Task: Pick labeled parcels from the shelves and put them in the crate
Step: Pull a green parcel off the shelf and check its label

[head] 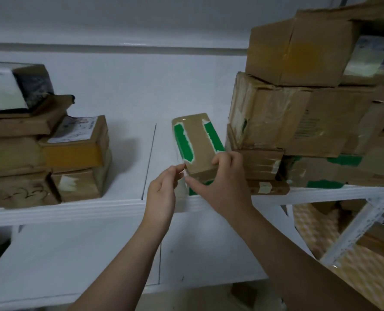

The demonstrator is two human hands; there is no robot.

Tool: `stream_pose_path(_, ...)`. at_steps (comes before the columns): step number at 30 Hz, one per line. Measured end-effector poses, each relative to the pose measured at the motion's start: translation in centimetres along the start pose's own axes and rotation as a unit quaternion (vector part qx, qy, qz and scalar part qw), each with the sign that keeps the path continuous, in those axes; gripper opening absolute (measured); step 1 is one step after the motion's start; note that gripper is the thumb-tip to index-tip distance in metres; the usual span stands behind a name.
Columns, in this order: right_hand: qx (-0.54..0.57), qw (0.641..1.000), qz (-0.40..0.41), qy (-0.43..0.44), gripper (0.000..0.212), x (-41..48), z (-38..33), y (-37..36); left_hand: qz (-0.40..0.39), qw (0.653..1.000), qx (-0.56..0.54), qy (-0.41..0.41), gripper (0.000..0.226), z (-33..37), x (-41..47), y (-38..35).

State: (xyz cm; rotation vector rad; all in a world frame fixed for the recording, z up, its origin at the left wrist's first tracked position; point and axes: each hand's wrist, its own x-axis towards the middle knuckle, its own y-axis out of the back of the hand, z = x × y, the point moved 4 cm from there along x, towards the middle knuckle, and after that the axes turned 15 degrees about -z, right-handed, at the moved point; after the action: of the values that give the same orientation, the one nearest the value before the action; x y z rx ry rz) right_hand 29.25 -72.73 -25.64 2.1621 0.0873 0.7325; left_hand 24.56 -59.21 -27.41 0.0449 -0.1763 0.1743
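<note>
A long brown parcel [196, 142] with green and white torn patches lies on the white upper shelf [123, 135], its near end at the shelf's front edge. My right hand [222, 187] grips that near end, fingers curled over the top right corner and thumb under the front face. My left hand [162, 194] pinches the parcel's near left corner with its fingertips. The crate is not in view.
A stack of taped cardboard boxes [303, 108] stands right beside the parcel on the right. Another pile of parcels [52, 153] sits at the shelf's left. A lower white shelf [74, 254] lies below, and a yellow padded bag [316, 239] shows at the lower right.
</note>
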Motion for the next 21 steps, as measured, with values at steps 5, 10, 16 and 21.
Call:
stream_pose_path(5,0.023,0.999,0.032,-0.027,0.065,0.2,-0.3,-1.2,-0.046,0.995,0.090,0.007,0.034,-0.3,-1.0,0.8)
stream_pose_path(10,0.333,0.943,0.000,0.009,0.059,-0.6,-1.0,-2.4,-0.004,0.999,0.046,0.017,0.055,-1.6,-1.6,3.1)
stream_pose_path(16,0.553,0.824,-0.124,-0.019,0.046,-0.4,-2.3,-3.9,0.010,0.998,-0.030,-0.057,0.049,-0.5,-2.1,5.7)
stream_pose_path(21,0.582,0.797,-0.155,-0.048,0.054,0.1,-2.6,-5.1,0.026,0.996,-0.013,-0.081,0.052,0.8,-2.6,6.7)
